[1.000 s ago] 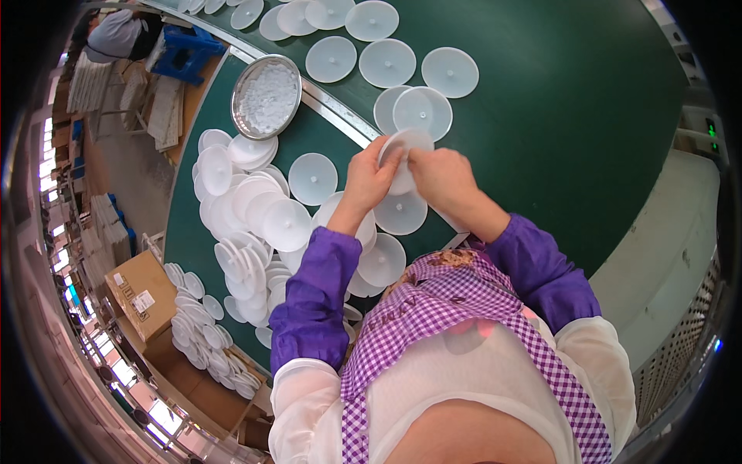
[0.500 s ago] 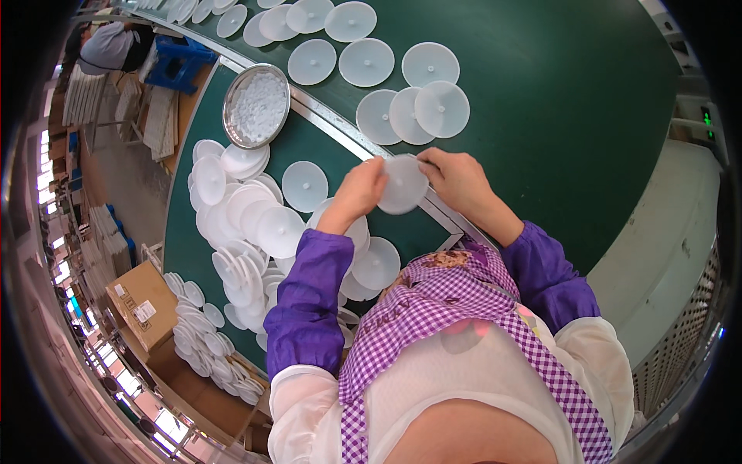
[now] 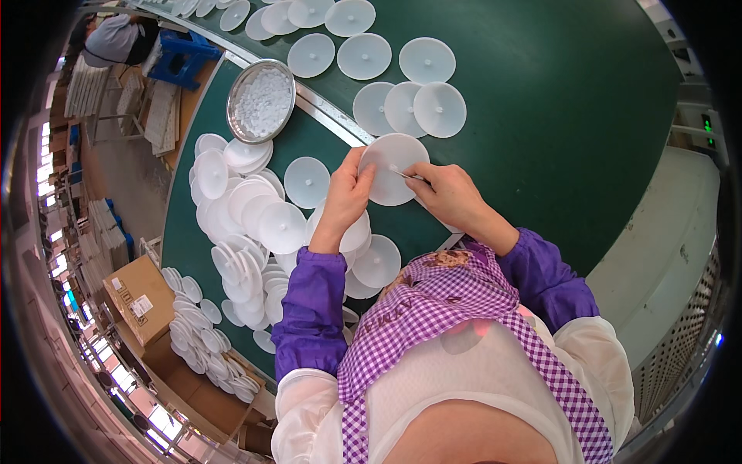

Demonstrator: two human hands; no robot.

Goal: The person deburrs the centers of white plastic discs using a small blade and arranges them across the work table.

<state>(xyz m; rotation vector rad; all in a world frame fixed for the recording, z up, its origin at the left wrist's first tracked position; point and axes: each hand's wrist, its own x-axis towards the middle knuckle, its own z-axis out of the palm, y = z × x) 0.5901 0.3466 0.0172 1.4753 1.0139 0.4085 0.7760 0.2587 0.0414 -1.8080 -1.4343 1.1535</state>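
Observation:
My left hand [image 3: 345, 189] grips the left edge of a translucent white plastic disc [image 3: 394, 143], thumb on its face and fingers behind. The disc is held up over the metal strip, its face toward me. My right hand [image 3: 452, 192] is closed on a thin, pointed metal-looking tool [image 3: 406, 175], whose tip meets the small knob at the disc's centre. Most of the tool is hidden in the fingers, so its exact kind cannot be made out. Left of my left hand lies a single disc [image 3: 306, 182], beside a heap of similar discs [image 3: 282, 228].
A round metal bowl [image 3: 292, 112] of small white pieces stands by the metal strip [image 3: 328, 116]. Several discs [image 3: 440, 109] lie on the green surface [image 3: 541, 116] beyond. At left are a cardboard box [image 3: 139, 298], a blue stool [image 3: 182, 58] and another person [image 3: 116, 42].
The disc has turned from a blurred tilt to face me. My right hand has shifted from its right edge to its centre, where the thin tool now shows. My left hand moved slightly left.

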